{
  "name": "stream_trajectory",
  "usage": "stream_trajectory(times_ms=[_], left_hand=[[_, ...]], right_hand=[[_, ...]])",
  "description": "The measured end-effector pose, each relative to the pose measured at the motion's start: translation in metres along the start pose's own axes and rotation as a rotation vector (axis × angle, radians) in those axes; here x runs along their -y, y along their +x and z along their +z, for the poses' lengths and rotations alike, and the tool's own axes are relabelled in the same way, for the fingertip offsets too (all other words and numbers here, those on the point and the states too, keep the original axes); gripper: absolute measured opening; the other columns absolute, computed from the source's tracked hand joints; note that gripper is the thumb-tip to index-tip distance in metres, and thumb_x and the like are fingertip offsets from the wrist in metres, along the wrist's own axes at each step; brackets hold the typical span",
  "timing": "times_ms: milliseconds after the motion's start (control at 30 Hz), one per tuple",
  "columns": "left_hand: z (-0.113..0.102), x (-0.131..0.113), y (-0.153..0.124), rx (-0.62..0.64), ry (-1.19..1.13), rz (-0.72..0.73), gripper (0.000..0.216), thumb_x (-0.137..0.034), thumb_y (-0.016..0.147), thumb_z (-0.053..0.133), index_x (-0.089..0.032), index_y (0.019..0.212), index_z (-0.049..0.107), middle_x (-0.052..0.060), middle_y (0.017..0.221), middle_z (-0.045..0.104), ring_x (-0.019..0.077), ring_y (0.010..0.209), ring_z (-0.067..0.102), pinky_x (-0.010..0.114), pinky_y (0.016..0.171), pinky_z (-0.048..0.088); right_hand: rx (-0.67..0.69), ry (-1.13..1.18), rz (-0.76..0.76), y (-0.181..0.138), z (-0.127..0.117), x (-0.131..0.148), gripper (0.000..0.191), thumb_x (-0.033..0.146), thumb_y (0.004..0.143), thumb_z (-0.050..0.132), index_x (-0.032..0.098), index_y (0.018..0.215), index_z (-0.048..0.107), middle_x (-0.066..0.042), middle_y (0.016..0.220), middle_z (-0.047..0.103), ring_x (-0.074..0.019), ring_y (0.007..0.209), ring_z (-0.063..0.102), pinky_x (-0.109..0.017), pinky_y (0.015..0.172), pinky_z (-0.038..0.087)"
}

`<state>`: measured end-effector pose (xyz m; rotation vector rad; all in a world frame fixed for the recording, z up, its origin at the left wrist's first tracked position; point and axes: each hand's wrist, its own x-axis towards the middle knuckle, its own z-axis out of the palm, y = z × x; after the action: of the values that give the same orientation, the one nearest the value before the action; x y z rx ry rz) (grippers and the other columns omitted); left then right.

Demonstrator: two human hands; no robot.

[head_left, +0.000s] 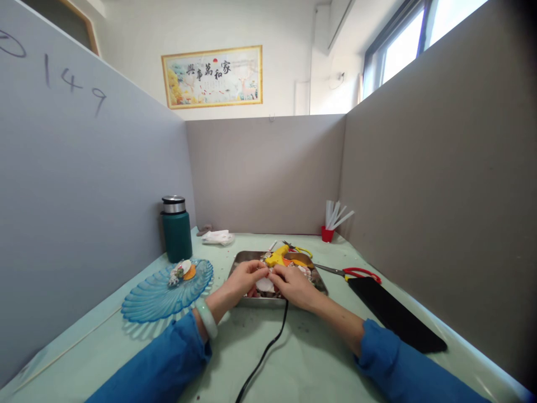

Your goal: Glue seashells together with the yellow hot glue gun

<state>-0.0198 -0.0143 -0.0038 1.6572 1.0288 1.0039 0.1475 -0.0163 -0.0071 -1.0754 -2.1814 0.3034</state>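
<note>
Over a metal tray point(268, 303) my left hand point(245, 278) and my right hand point(292, 285) meet, fingertips pinched close together. Whatever lies between the fingers is too small to make out. Shells and other small pieces fill the tray; a pale shell point(265, 285) shows just below my fingers. Behind my hands a yellow glue gun point(277, 256) rests on the tray's contents. A black cord point(274, 339) runs from the tray toward me across the table. To the left, a blue scalloped glass plate point(155, 299) bears a small cluster of shells point(182, 272).
A green bottle point(177, 235) stands behind the plate. White packets point(217, 238) lie at the back left. A red cup point(327, 234) holds several white sticks point(334, 215). Red-handled scissors point(361, 273) and a black flat object point(394, 313) lie right. Grey partitions enclose the table.
</note>
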Motion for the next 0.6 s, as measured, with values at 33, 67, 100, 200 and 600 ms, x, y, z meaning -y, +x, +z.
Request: stream_trajectory(times_ms=[33,67,100,200,600], left_hand=[[0.0,-0.0003,-0.0001,0.001,-0.001,0.001,0.032,-0.047,0.071,0.057,-0.016,0.077,0.054,-0.008,0.047,0.047,0.0027,0.029,0.036,0.016,0.033,0.031],[0.0,-0.0008,-0.0002,0.003,0.0,0.0,0.032,-0.047,0.071,0.057,-0.016,0.077,0.054,-0.008,0.047,0.047,0.0028,0.029,0.036,0.016,0.033,0.03],[0.0,-0.0013,-0.0003,0.005,0.0,-0.002,0.032,-0.047,0.071,0.057,-0.016,0.076,0.054,-0.008,0.047,0.046,0.0028,0.029,0.036,0.016,0.032,0.03],[0.0,-0.003,-0.0008,0.01,0.012,-0.015,0.031,-0.046,0.071,0.057,-0.015,0.076,0.054,-0.008,0.046,0.046,0.0028,0.029,0.036,0.015,0.032,0.027],[0.0006,-0.0036,-0.0018,0.017,0.037,-0.011,0.033,-0.048,0.072,0.055,-0.016,0.077,0.052,-0.008,0.048,0.047,0.0028,0.029,0.035,0.016,0.033,0.033]], right_hand=[[0.0,-0.005,-0.004,0.0,0.0004,-0.0006,0.031,0.035,0.088,0.039,0.017,0.067,0.052,0.001,0.061,0.054,-0.0102,0.058,0.045,-0.022,0.053,0.025],[0.001,-0.01,-0.008,0.0,0.0008,-0.0013,0.03,0.034,0.088,0.039,0.017,0.067,0.052,0.001,0.061,0.054,-0.0101,0.058,0.045,-0.022,0.053,0.025],[0.003,-0.012,-0.013,0.0,0.001,-0.0018,0.03,0.034,0.088,0.039,0.017,0.067,0.052,0.001,0.061,0.054,-0.0101,0.059,0.045,-0.022,0.054,0.025],[0.01,-0.013,-0.017,0.0,0.0013,-0.0028,0.029,0.034,0.088,0.04,0.017,0.067,0.052,0.001,0.061,0.053,-0.0101,0.059,0.045,-0.022,0.054,0.025],[0.009,-0.014,0.009,-0.0002,0.0004,-0.0013,0.031,0.034,0.088,0.038,0.017,0.066,0.05,0.001,0.061,0.053,-0.0099,0.058,0.045,-0.022,0.053,0.025]])
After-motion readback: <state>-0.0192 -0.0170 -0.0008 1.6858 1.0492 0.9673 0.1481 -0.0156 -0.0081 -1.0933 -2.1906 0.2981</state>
